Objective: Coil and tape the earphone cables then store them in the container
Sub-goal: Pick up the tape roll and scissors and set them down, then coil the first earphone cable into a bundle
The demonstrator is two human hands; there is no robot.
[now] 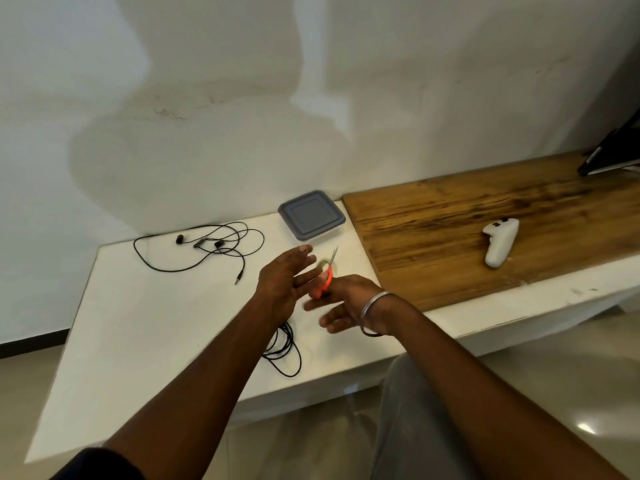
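One black earphone cable [207, 249] lies loose and tangled at the back left of the white table [138, 323]. A second black cable [285, 351] lies in rough loops, partly hidden under my left forearm. My left hand [285, 284] hovers above the table with its fingers straight and holds nothing. My right hand [343, 301] is just to its right, its visible fingers stretched leftward. Orange-handled scissors [325, 284] sit between the two hands against my right hand; whether it grips them is hidden. A beige tape roll [325, 264] peeks out behind my left fingers. The grey-lidded container [311, 216] stands shut by the wall.
A wooden board [485, 209] covers the table's right part, with a white game controller [500, 245] on it. A dark object [613, 150] leans at the far right. The wall runs close behind the table. My knee [415, 393] is by the front edge.
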